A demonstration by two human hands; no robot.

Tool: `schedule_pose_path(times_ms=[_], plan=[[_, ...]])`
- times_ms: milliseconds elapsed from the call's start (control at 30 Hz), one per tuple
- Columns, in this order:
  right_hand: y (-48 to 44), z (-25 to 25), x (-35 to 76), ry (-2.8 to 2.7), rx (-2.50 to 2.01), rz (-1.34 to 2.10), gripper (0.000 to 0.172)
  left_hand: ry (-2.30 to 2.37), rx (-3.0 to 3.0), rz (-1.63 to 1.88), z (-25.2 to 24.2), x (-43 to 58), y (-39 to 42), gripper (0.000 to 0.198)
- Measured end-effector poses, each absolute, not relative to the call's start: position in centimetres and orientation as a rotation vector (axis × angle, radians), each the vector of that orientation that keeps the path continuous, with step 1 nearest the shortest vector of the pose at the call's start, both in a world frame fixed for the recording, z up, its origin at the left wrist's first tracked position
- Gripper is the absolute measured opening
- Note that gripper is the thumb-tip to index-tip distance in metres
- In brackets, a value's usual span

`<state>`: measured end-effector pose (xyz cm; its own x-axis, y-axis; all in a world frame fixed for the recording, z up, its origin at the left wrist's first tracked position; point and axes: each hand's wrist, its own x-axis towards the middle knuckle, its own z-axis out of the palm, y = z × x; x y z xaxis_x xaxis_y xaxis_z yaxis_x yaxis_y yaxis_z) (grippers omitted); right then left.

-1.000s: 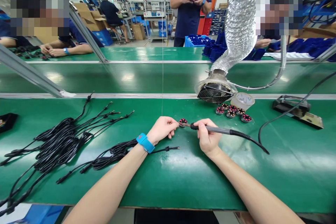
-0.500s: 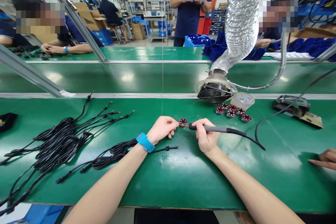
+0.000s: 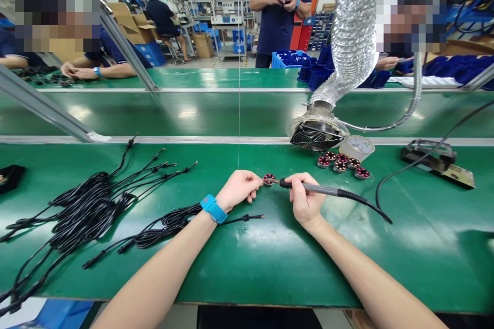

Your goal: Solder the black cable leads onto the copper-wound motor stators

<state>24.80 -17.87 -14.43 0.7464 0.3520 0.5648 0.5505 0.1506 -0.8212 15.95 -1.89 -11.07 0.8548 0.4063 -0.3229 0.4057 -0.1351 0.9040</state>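
Observation:
A small round motor stator [image 3: 269,180] with red windings and a dark centre lies on the green bench. My left hand [image 3: 241,187], with a blue band at the wrist, is pinched closed at the stator's left edge; what lies between its fingertips is hidden. In my right hand [image 3: 307,199] is a soldering iron [image 3: 322,188] with a grey and black handle, held like a pen. Its tip points left and reaches the stator's right side; whether it touches cannot be made out. A thin line [image 3: 239,113] hangs down behind my left hand.
Bundles of black cables [image 3: 88,205] lie at the left, with another bundle [image 3: 165,226] beside my left forearm. Several more stators [image 3: 339,166] sit below a fume extractor [image 3: 317,136], near a tape roll [image 3: 357,148]. An iron stand [image 3: 436,162] is at right. People work beyond.
My right hand and the soldering iron have shifted slightly to the right. My left hand stays in place. Another person's hand at the right edge has gone out of view.

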Motion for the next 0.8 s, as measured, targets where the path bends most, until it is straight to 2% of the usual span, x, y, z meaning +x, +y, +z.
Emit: schedule_pose_path(times_ms=[300, 367, 533, 800], plan=[[-17.0, -13.3, 25.3, -0.915, -1.653, -0.185, 0.019, 0.631, 1.751, -0.005, -10.7, 16.0, -2.1, 0.021], [-16.8, -13.4, 25.5, -0.986, -1.661, -0.148, 0.024, 0.635, 1.745, -0.008, -10.6, 16.0, -2.1, 0.02], [-16.1, -14.7, 26.1, -1.163, -1.642, 0.003, 0.062, 0.631, 1.725, -0.008, -10.5, 16.1, -2.2, 0.02], [-15.7, -15.2, 26.6, -1.174, -1.623, 0.115, 0.054, 0.579, 1.641, -0.012, -10.5, 15.9, -1.7, 0.022]])
